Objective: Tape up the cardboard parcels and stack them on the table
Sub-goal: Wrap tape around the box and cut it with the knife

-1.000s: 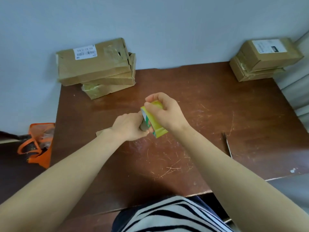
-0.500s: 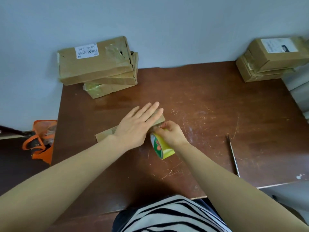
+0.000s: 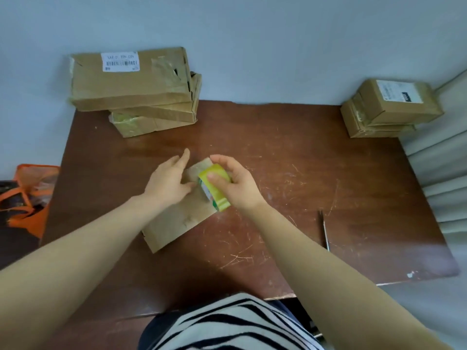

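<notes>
A flat cardboard parcel (image 3: 177,223) lies slantwise on the brown table (image 3: 290,157), in front of me at the middle. My left hand (image 3: 168,184) rests on its far end with fingers straight, pressing it down. My right hand (image 3: 236,184) grips a yellow roll of tape (image 3: 214,189) just above the parcel's far right corner, thumb across the roll's face. A stack of three cardboard parcels (image 3: 136,89) stands at the table's back left. A smaller stack of parcels (image 3: 389,109) sits at the back right corner.
A thin dark tool, perhaps scissors or a blade (image 3: 324,229), lies on the table to the right. An orange bag (image 3: 27,195) stands on the floor at the left. Pale curtain folds (image 3: 444,168) hang by the table's right edge. The wall runs behind the table.
The parcel now lies more exposed and turned lengthwise toward me. My right hand has lifted the tape roll from the table up over the parcel's far corner; my left hand slid toward the far end.
</notes>
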